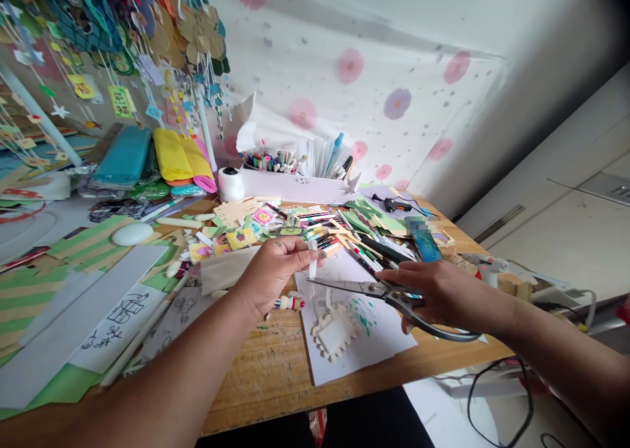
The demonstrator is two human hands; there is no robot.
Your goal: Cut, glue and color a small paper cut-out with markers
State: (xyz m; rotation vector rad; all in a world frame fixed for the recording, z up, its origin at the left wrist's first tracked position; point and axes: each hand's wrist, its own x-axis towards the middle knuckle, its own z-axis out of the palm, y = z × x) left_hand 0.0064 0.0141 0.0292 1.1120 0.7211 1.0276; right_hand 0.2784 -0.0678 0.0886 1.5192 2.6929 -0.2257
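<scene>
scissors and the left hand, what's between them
In the head view, only a small white paper strip, pinched by the left hand. The scissors in the right hand point their blades at it.

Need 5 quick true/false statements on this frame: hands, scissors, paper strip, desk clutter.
1. The right hand holds scissors. True.
2. The left hand is empty. False: it pinches a small white paper strip.
3. The scissors are shut. False: the blades stand open, tips pointing at the strip.
4. A white cut-out lies on a white sheet below the hands. True.
5. The marker box stands at the table's near edge. False: it stands at the far side, by the wall.
</scene>
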